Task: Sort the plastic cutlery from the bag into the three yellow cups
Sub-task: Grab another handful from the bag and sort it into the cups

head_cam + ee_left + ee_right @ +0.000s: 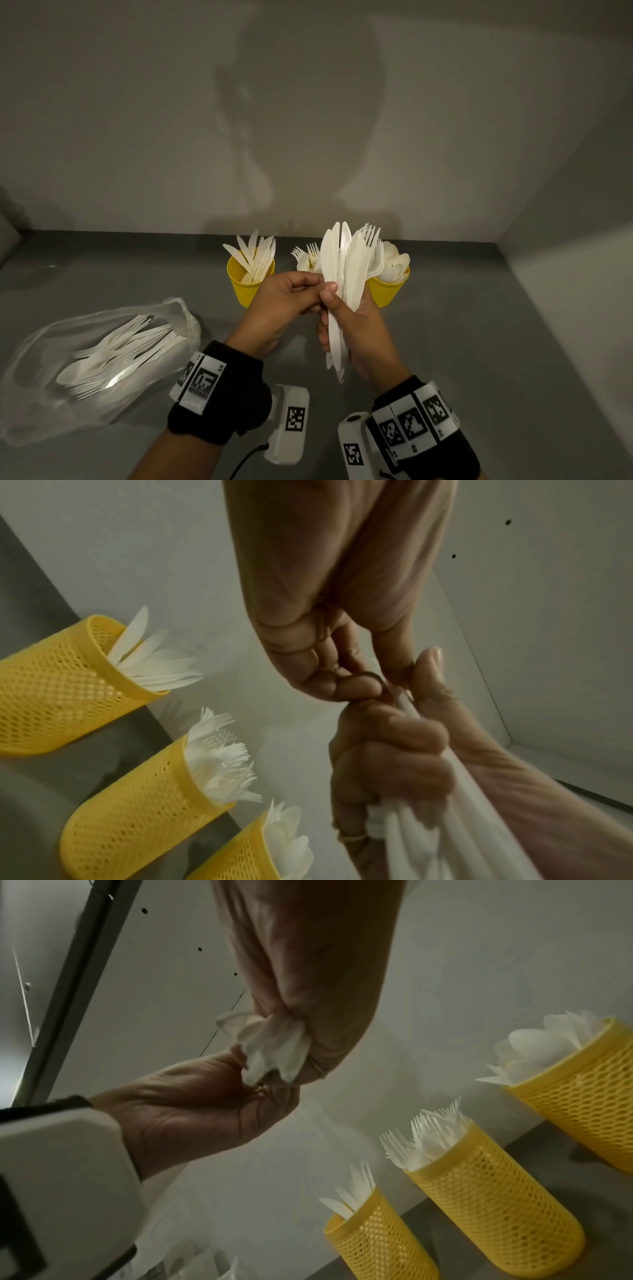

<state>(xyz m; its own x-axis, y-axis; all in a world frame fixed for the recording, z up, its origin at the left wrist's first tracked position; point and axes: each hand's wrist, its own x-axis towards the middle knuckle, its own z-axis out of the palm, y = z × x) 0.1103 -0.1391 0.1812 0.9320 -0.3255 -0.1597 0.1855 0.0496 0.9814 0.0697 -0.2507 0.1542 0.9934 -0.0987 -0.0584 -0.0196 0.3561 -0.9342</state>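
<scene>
Nearest the body, 2 black wrist bands (219, 394) carry square printed markers. Above them the right hand (363, 329) grips a bundle of white cutlery (346, 274), its fingers (394, 753) curled tight round the handles, with knife blades and fork tines fanning upward. The left hand (284, 301) meets the bundle from its left side, thumb and fingers pinched together on 1 piece at the bundle's edge, though which kind of piece cannot be told. Well to the left of both hands, a clear plastic bag (102, 370) lies on the grey counter (479, 342), with more white cutlery inside.

Just beyond the fingers stand 3 yellow mesh cups in a row near the wall (308, 120). The left cup (245, 284) holds knives, the middle cup (493, 1199), mostly hidden behind the hands in the head view, holds forks, and the right cup (390, 291) holds spoons.
</scene>
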